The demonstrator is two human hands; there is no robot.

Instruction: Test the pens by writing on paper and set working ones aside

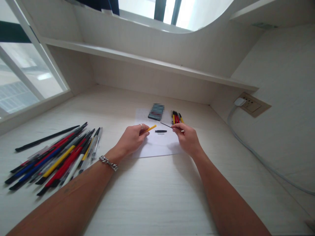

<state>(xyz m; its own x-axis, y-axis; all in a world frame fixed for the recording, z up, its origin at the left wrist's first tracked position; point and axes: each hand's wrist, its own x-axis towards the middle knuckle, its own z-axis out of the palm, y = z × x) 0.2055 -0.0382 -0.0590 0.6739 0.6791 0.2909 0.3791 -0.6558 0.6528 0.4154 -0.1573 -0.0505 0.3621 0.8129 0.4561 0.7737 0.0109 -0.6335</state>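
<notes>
Between the fingers of my left hand is a yellow pen barrel, its end pointing up and right. My right hand pinches a thin dark pen refill, whose tip points left toward the barrel; the two are apart. On a white sheet of paper below them lies a short black pen part, perhaps a cap or tip section. Both hands hover over or rest near the paper's sides; the palms hide what else they may hold.
A pixelated dark phone-like object lies at the paper's far edge. Several pens lie beyond my right hand. A large spread of pens covers the left of the desk. A charger cable runs down the right wall from a socket.
</notes>
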